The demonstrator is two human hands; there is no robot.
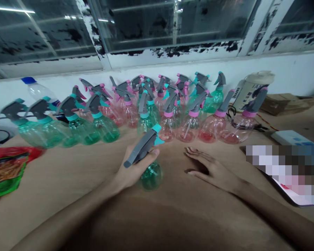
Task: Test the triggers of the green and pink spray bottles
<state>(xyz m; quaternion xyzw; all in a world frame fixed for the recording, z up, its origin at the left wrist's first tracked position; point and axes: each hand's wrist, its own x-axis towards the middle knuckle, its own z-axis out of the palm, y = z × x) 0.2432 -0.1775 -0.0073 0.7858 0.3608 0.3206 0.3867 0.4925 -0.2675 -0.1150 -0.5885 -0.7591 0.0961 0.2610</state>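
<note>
My left hand [136,169] is wrapped round the neck of a green spray bottle [152,176] with a grey and teal trigger head. That bottle stands upright on the table, close to the middle. To its right, my right hand [211,169] hovers over or rests on the tabletop, fingers stretched out and nothing in them. Beyond both hands stand several more spray bottles in rows. Green ones [106,129] with teal collars are mostly at the left, and pink ones [188,132] with pink collars fill much of the middle and right.
At the left lies a red and green snack packet [7,170], with a blue-capped plastic bottle [39,91] behind. A coffee cup [251,91], cables, brown cardboard [285,103] and a white box [294,137] are at the right. A pixelated flat object [290,174] lies nearer.
</note>
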